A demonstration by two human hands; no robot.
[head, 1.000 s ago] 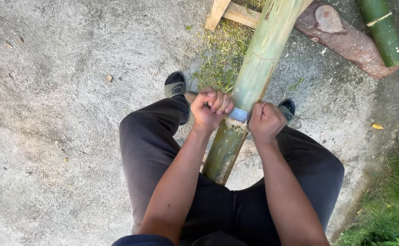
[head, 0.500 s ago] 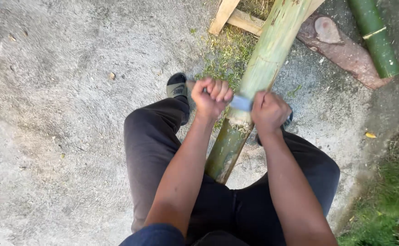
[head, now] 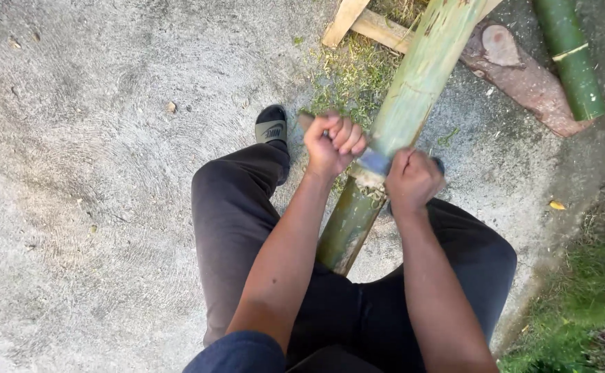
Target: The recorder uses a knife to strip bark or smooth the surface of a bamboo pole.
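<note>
Both fists have slid further up the bamboo pole (head: 413,97) than a moment ago. The left hand (head: 333,144) and right hand (head: 411,181) stay clenched on a blade (head: 373,161) laid across it, above the knees.

Both forearms are bare and extend forward from the body, converging ahead of the knees. The left hand (head: 333,144) is clenched in a tight fist, knuckles up, wrist slightly raised. The right hand (head: 411,181) is likewise clenched, sitting just lower and nearer the body. The legs are spread apart.
</note>
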